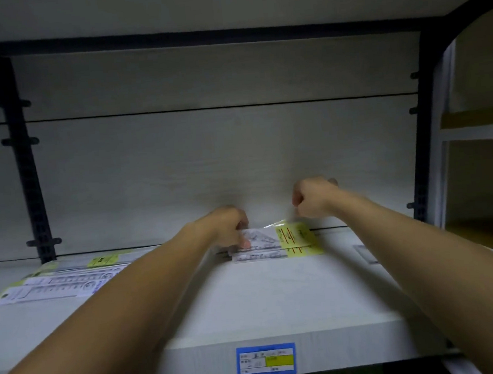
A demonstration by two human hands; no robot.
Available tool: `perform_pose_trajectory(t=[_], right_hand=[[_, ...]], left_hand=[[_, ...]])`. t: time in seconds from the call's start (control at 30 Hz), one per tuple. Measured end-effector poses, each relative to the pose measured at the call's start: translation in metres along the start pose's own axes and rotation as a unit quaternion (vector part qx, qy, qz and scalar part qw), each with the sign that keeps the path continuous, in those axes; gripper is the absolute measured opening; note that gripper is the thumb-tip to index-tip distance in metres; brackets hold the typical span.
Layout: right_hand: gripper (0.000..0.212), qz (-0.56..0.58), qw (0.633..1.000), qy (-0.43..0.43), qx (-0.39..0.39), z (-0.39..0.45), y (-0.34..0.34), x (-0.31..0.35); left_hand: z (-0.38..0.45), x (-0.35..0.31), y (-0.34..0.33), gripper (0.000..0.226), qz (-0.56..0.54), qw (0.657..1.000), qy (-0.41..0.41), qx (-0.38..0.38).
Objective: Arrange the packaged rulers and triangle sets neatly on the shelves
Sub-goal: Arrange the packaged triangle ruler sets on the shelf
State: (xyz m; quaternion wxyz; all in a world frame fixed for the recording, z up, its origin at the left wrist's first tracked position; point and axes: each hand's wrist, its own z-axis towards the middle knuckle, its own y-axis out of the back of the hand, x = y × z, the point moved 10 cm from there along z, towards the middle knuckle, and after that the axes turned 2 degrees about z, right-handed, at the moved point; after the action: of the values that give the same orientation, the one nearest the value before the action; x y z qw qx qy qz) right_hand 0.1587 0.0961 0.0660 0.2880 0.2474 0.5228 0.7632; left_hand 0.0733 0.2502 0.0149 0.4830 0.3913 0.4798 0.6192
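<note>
A small stack of clear packaged triangle sets (269, 243) with yellow label cards lies at the back middle of the white shelf (278, 297). My left hand (232, 225) rests on the stack's left end, with fingers curled over the top packet. My right hand (311, 196) hovers in a loose fist just above the stack's right end, near the back panel; whether it pinches the packet's plastic edge is unclear. A row of packaged rulers (60, 282) with white and yellow cards lies flat on the shelf's left side.
Another flat packet (365, 252) lies at the shelf's right, partly behind my right forearm. A blue price tag (266, 361) sits on the shelf's front edge. Dark metal uprights (25, 164) flank the bay, and a second shelf unit (478, 127) stands to the right.
</note>
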Motion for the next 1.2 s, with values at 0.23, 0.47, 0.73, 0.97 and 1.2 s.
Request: perform_pose_trajectory(t=[0.23,0.47,0.73,0.97,1.2], right_hand=[[0.030,-0.004,1.000,-0.005,-0.003,-0.002,0.014,-0.001],[0.025,0.044,0.997,0.045,0.038,0.008,-0.015,0.015],[0.073,-0.019,0.973,0.097,0.209,-0.002,-0.080,0.054],[0.033,0.047,0.984,0.107,0.137,0.000,-0.057,0.063],[0.011,0.121,0.982,0.108,0.098,-0.003,-0.036,0.054]], left_hand=[[-0.003,0.012,0.024,0.033,0.017,0.999,0.039,-0.015],[-0.020,0.063,0.084,0.018,-0.016,0.982,0.114,-0.152],[-0.036,0.082,0.104,0.016,-0.031,0.972,0.138,-0.189],[-0.038,0.086,0.103,0.019,-0.045,0.972,0.140,-0.183],[-0.031,0.080,0.093,0.012,-0.047,0.974,0.132,-0.176]])
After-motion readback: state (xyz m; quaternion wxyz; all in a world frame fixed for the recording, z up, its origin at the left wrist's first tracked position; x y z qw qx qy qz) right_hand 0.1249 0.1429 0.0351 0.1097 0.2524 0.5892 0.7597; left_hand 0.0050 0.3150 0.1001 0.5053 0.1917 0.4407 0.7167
